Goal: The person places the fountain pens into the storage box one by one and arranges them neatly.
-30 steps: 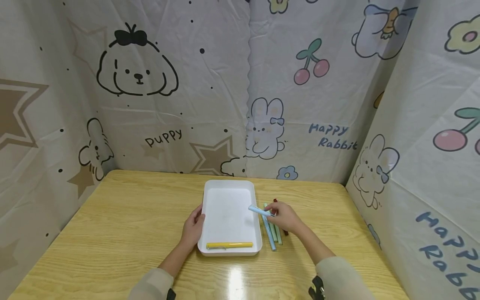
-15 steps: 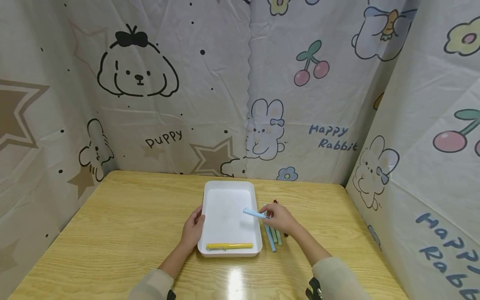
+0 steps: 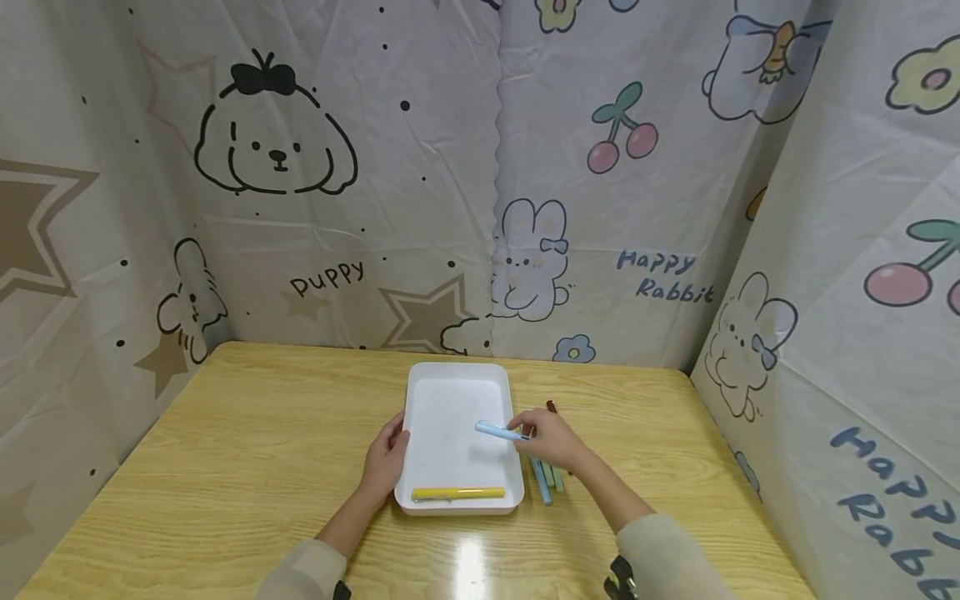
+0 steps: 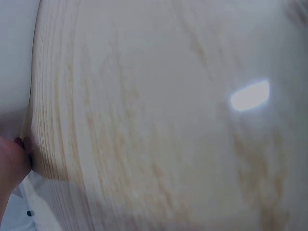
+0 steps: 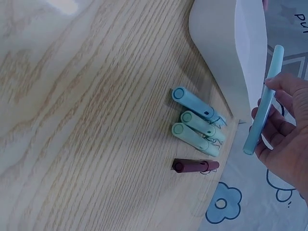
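Observation:
A white tray [image 3: 453, 396] lies on the table, and my left hand [image 3: 386, 458] holds its left side with the thumb at the rim. Between the thumb and fingers of my right hand [image 3: 553, 437] is a light blue pen [image 3: 495, 430], raised over the tray's right side. The right wrist view shows that pen [image 5: 263, 103] pinched near its middle. A yellow pen [image 3: 458, 492] lies crosswise along the tray's near end. Right of the tray, partly under my right hand, are another blue pen [image 5: 195, 103], two light green pens [image 5: 195, 139] and a dark red pen [image 5: 195, 166].
The wooden table [image 3: 292, 417] reaches back to a patterned cloth [image 3: 420, 167] that hangs behind and at both sides. A bright reflection shows on the tabletop in front of the tray.
My right hand has moved left with the light blue pen, carrying it further over the tray. My left hand and the tray have stayed in place.

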### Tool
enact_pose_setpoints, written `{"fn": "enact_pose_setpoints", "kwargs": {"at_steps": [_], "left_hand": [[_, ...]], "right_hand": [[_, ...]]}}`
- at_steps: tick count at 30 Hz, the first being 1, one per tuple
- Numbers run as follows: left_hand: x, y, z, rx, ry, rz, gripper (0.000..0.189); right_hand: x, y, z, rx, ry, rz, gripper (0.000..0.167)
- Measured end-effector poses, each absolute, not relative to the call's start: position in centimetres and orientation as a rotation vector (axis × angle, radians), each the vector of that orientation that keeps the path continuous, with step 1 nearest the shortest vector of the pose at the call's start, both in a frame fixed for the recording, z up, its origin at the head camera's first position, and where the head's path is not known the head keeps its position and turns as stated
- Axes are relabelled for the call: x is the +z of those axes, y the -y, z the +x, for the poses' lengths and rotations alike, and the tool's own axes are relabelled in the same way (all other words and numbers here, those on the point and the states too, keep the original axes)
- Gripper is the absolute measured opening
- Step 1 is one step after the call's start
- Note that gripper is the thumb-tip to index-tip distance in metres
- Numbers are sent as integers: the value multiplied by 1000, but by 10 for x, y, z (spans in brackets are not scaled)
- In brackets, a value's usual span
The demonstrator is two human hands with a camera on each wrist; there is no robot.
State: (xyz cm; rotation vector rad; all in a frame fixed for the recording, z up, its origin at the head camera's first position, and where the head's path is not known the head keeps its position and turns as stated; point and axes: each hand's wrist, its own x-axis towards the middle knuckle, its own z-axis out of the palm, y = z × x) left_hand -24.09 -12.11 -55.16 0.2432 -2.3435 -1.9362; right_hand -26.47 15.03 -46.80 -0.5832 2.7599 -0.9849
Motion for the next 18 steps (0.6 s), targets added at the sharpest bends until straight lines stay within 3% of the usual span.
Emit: {"fn": "enact_pose_setpoints", "kwargs": {"at_steps": [18], "left_hand": [[-550,121,-240,-1961,2337,239,44]], "right_hand": [[-469,-133,-266,-906,-2728,-659,19]]}}
